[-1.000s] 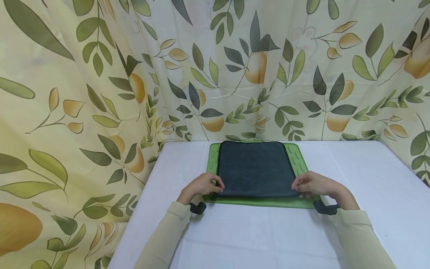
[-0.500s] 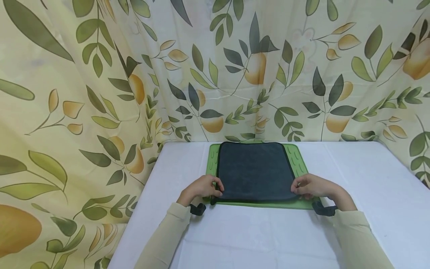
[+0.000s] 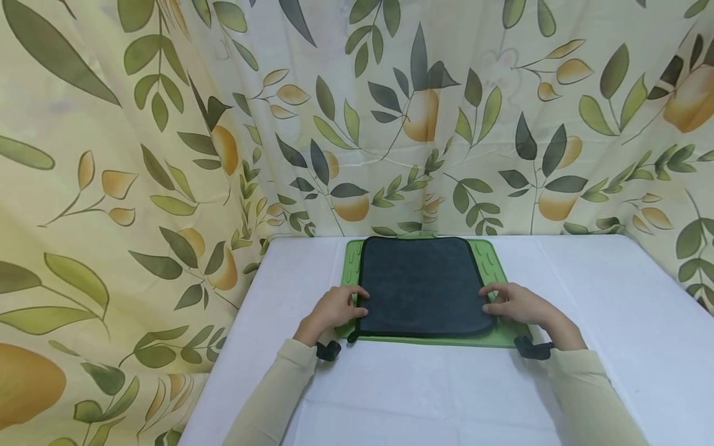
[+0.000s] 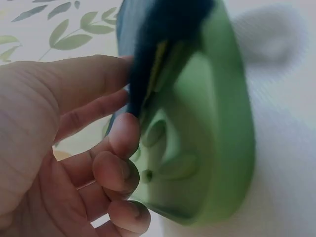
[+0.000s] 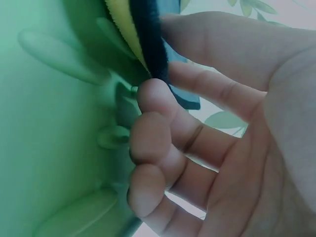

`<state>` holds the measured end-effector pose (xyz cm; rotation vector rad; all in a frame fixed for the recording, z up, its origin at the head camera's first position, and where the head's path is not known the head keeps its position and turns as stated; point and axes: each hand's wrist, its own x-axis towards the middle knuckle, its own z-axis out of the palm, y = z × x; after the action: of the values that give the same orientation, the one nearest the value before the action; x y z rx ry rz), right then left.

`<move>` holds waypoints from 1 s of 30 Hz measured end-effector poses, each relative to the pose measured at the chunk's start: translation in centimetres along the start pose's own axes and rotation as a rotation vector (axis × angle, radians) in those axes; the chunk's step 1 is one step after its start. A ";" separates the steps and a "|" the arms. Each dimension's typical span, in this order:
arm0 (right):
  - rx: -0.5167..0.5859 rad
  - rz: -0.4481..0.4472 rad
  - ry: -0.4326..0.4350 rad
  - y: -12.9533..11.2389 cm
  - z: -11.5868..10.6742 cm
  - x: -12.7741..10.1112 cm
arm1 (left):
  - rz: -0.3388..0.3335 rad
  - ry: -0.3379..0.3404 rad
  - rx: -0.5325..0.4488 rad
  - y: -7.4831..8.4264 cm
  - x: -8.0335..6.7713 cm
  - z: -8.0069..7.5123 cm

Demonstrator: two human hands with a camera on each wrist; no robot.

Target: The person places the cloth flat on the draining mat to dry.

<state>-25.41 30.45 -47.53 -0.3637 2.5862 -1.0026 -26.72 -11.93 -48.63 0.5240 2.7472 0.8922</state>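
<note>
Dark cloth [image 3: 422,285] lies flat on top of a green mat [image 3: 498,263], covering most of it; a green border shows on the cloth's left, right and near sides. The mat sits on a white table [image 3: 602,297], at the far middle, its back edge close against the leaf-print curtain [image 3: 167,155].

Left hand [image 3: 333,308] is at the left edge of the cloth, near the front corner. Left wrist view: thumb above, fingers [image 4: 123,136] curled below, pinching the cloth's dark edge [image 4: 148,74]; the mat [image 4: 217,123] with its raised oval ribs lies just under the fingers.

Right hand [image 3: 515,303] is at the right edge of the cloth, opposite the left hand. Right wrist view: thumb on top, index fingertip [image 5: 155,98] beneath, pinching the dark hem [image 5: 148,44]; a yellow underside of the cloth [image 5: 121,19] shows at the lifted edge. Remaining fingers curl loosely against the mat [image 5: 44,123].

Both hands grip narrow, each on its own side edge of the cloth. Cream sleeves [image 3: 279,396] run back from the cloth toward the near table edge; a black strap [image 3: 328,350] sits at each wrist.
</note>
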 end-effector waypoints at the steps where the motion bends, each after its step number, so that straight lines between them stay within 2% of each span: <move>1: 0.000 0.002 0.000 0.1 0.1 0.1 | -0.001 0.003 0.018 0.0 0.0 0.1; 7: -0.025 -0.001 0.004 0.2 0.4 0.2 | -0.006 0.007 0.086 -0.2 0.1 0.5; 19: -0.027 0.004 -0.001 -0.2 0.3 0.5 | 0.002 0.018 0.089 -0.4 0.1 -0.2; 26: -0.058 -0.011 0.046 -0.2 0.2 0.4 | -0.011 0.094 0.062 -0.8 0.1 -1.0; 30: -0.072 -0.013 0.114 -0.3 -0.3 0.6 | -0.020 0.176 0.108 -1.1 0.4 -1.7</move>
<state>-26.00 30.20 -47.23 -0.3518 2.7314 -0.9631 -27.85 -13.48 -47.99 0.4553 2.9672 0.8253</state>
